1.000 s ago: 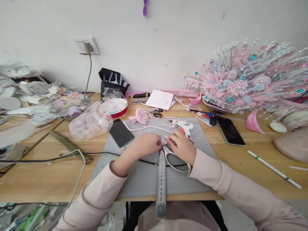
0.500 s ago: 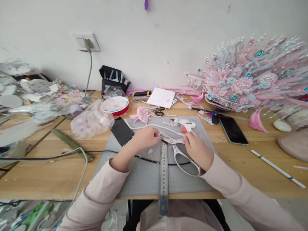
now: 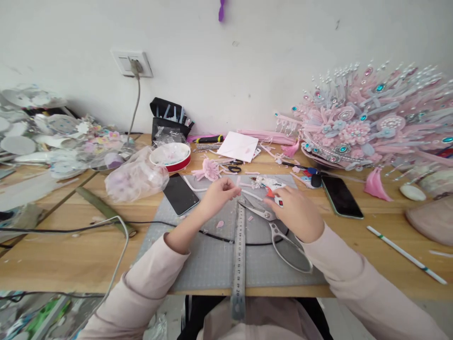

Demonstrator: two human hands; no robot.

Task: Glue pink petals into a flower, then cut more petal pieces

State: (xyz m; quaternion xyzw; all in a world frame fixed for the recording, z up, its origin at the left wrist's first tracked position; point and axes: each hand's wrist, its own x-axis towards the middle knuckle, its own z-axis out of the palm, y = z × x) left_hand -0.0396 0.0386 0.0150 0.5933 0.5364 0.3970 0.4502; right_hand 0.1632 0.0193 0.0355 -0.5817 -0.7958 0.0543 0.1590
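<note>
My left hand (image 3: 220, 194) is pinched above the cutting mat, with a short pink strip (image 3: 238, 181) standing up at its fingertips. Over the mat's right half, my right hand (image 3: 297, 211) has its thumb and fingers apart at the white glue gun (image 3: 271, 182) with an orange trigger; the hand covers part of the gun. Beneath that hand lie grey-handled scissors (image 3: 290, 252), blades slightly parted and pointing left. A steel ruler (image 3: 239, 255) runs down the mat and past the table edge. Behind my left hand are a pink fluffy flower (image 3: 208, 170) and a pale stem (image 3: 193, 185).
A black cable (image 3: 215, 236) crosses the grey cutting mat (image 3: 198, 264). Two phones (image 3: 180, 193) flank the work area. On the right stands a large beaded pink headdress (image 3: 354, 123). A red-rimmed tub (image 3: 173, 163), a plastic bag (image 3: 136, 177) and craft scraps crowd the left.
My right hand has come off the scissors and moved to the glue gun. The scissors have shifted right and toward me. My left hand has risen slightly, showing the pink strip.
</note>
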